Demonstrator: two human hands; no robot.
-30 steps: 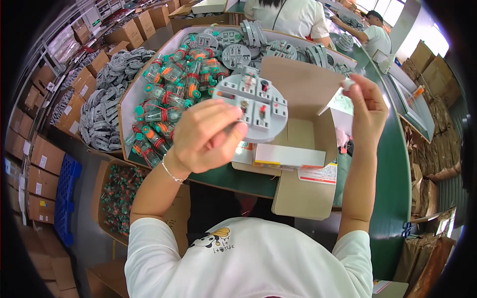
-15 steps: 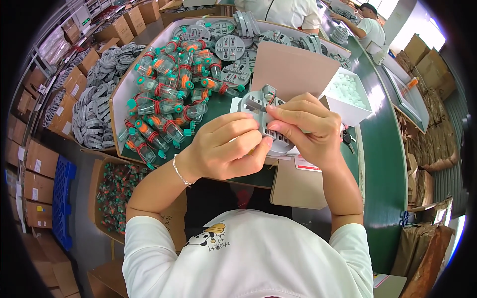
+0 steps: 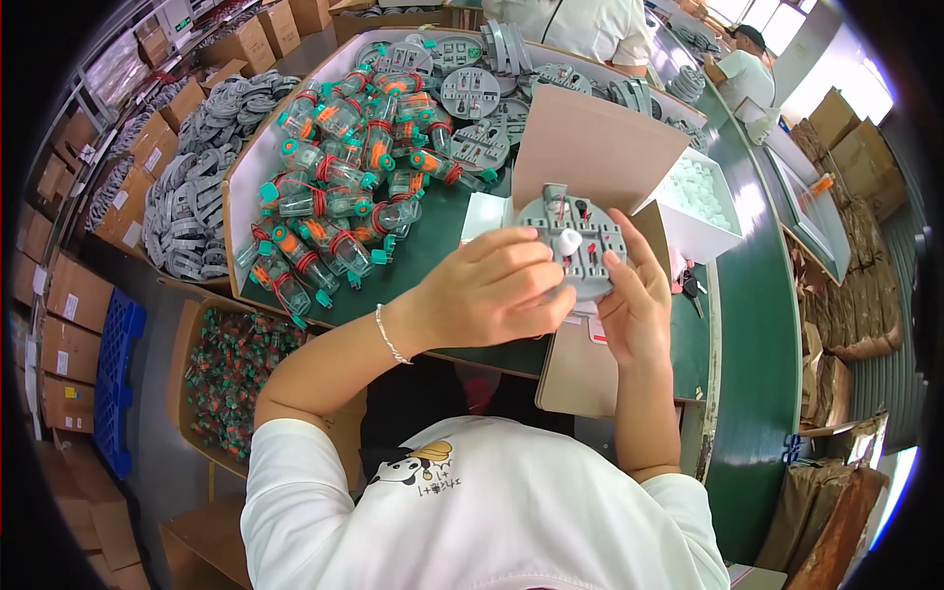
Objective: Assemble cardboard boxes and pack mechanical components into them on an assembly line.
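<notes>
Grey disc point(image 3: 592, 236), round, its face dotted with small slots, metal clips and red and black parts, is held up over the workbench in front of the wearer, face toward me as I watch from a distance through the head camera. A white knob point(image 3: 569, 242) stands near the middle of that face.

The knob is what has changed: one second ago a small white piece was between the right fingertips, well apart from the disc; half a second ago the right fingers were pressed to the disc's middle. Now no finger seems to hold the knob, so I judge that it has been seated and stays up by itself.

Both hands are clamped on the disc. The left hand point(image 3: 501, 290) has its curled fingers over the left edge, though I cannot see exactly where its thumb presses. The right hand point(image 3: 637, 300) pinches the right rim, thumb on the face.

Just behind is an open cardboard box point(image 3: 600, 138), flap raised. Right of it stands a white box point(image 3: 723, 234) of small white pieces; to the left lie heaped clear bottles point(image 3: 334, 169) with teal caps.
</notes>
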